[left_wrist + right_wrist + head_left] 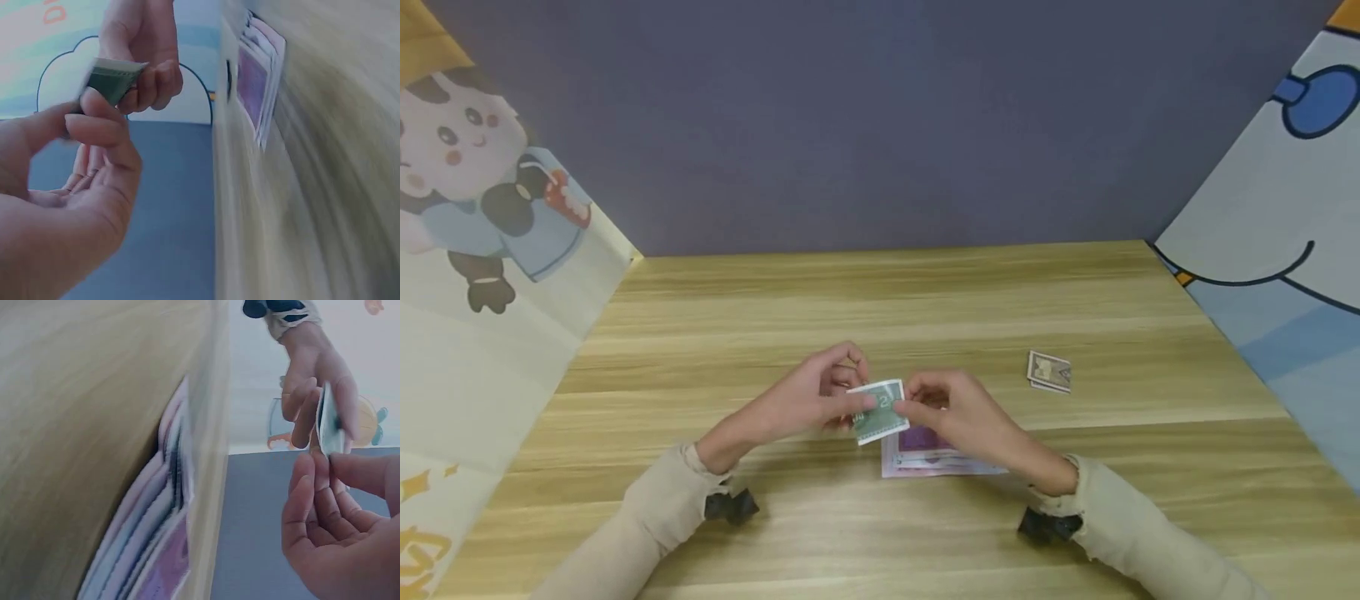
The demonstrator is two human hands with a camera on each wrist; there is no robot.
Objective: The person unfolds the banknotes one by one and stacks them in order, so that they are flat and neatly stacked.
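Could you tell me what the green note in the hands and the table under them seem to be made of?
Green note: apparently thin matte paper, since it holds a fold and shows printed numerals. Table: looks like light wood or a wood-look laminate, with long straight grain lines and a soft sheen; the pictures cannot settle which.

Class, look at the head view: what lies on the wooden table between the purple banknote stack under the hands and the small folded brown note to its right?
Nothing: between the purple banknote stack and the small folded brown note, the head view shows only bare wooden table.
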